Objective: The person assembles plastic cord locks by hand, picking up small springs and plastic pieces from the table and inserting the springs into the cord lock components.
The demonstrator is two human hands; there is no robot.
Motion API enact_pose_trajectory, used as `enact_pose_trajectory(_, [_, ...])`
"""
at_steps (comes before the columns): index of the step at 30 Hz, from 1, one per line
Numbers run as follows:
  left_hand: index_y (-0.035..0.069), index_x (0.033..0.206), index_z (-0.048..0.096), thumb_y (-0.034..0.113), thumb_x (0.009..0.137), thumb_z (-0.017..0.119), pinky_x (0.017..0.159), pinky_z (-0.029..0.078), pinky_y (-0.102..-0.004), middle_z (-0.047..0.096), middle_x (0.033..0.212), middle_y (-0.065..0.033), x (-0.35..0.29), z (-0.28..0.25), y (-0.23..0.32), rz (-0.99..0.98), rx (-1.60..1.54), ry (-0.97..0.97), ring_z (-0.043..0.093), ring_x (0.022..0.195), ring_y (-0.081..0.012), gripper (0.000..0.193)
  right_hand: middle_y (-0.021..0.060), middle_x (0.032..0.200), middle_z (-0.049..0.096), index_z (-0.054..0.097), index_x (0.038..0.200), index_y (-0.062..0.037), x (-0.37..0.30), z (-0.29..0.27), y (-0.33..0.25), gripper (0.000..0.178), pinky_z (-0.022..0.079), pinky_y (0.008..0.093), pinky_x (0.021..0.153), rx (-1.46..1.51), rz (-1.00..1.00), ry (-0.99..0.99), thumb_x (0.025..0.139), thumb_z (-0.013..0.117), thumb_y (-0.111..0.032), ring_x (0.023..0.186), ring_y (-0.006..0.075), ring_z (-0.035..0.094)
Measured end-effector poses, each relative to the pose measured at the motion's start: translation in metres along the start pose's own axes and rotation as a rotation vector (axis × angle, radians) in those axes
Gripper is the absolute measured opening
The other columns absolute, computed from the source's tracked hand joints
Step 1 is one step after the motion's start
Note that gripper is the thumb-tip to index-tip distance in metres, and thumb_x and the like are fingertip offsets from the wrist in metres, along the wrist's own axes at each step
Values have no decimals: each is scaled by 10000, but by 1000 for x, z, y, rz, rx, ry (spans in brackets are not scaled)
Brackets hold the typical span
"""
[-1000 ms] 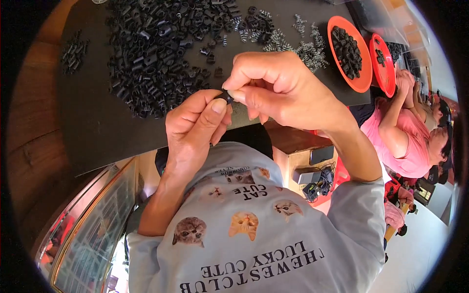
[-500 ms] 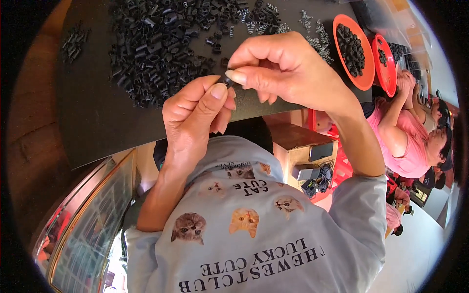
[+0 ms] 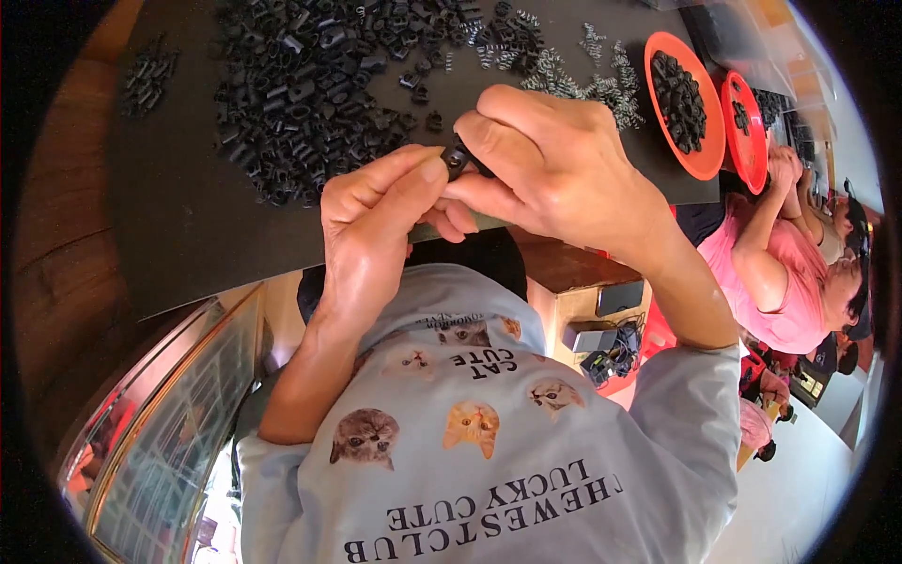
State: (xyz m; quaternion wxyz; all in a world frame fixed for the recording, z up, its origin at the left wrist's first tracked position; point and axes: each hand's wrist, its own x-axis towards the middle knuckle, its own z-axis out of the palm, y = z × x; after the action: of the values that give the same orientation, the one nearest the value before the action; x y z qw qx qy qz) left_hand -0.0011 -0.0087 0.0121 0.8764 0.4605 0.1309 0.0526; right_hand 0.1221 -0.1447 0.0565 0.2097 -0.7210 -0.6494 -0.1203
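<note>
Over the near edge of the dark table, my two hands meet at a small black plastic part (image 3: 456,161). My left hand (image 3: 378,209) pinches it between thumb and fingertips. My right hand (image 3: 556,158) is closed against the part's right side, its fingers curled and a dark end showing between them and the thumb. Whether that end is a separate piece I cannot tell. Just beyond the hands lies a large heap of black plastic parts (image 3: 310,94), mostly short and hollow. Small metal coil springs (image 3: 615,86) are scattered to its right.
An orange-red plate (image 3: 713,117) holding black pieces stands at the right table edge, beside a smaller red plate (image 3: 749,162) with a few pieces. A little group of dark parts (image 3: 148,80) lies far left. A person in a pink shirt (image 3: 775,291) sits to the right.
My right hand has come down slightly and turned, its fingers now curled around the right side of the black part. More of the part shows between my hands. The left hand stays nearly in place.
</note>
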Motion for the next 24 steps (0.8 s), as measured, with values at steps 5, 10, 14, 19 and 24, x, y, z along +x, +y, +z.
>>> enact_pose_trajectory(5, [-104, 889, 631, 22, 943, 503, 584, 483, -227, 602, 760, -66, 0, -1, -8, 82, 110, -23, 565, 606, -105, 188, 51, 686, 470, 529, 663, -57, -2, 6, 0, 229, 485, 338, 478, 30, -3, -19, 660, 696, -213, 604, 210, 585])
enact_pose_trajectory(10, [-115, 888, 624, -1, 938, 507, 562, 476, -218, 598, 795, -74, 1, -2, -9, 175, 317, -99, 569, 629, -94, 171, 53, 673, 454, 522, 652, -51, -14, 8, -4, 233, 482, 333, 476, 86, 29, -2, 642, 702, -200, 574, 213, 565])
enact_pose_trajectory(14, [-99, 937, 639, 43, 954, 511, 550, 473, -214, 615, 817, -90, 0, 2, -13, 212, 407, -95, 584, 641, -94, 192, 61, 676, 472, 539, 681, -49, -25, 0, 0, 232, 481, 336, 480, 59, 37, 14, 658, 712, -204, 583, 214, 573])
enact_pose_trajectory(19, [-75, 975, 647, 89, 962, 519, 542, 466, -206, 626, 814, -94, -5, 1, -13, 180, 326, -62, 588, 616, -98, 209, 140, 786, 604, 630, 899, 15, -76, -63, 44, 314, 502, 371, 597, -237, 588, 88, 791, 712, -268, 687, 320, 618])
enact_pose_trajectory(24, [-72, 951, 647, 87, 959, 522, 521, 450, -202, 627, 817, -90, -6, -3, -14, 217, 433, -131, 574, 601, -81, 202, 183, 846, 623, 641, 1006, 14, -127, -101, 84, 375, 494, 391, 667, -457, 889, -98, 848, 678, -324, 721, 335, 618])
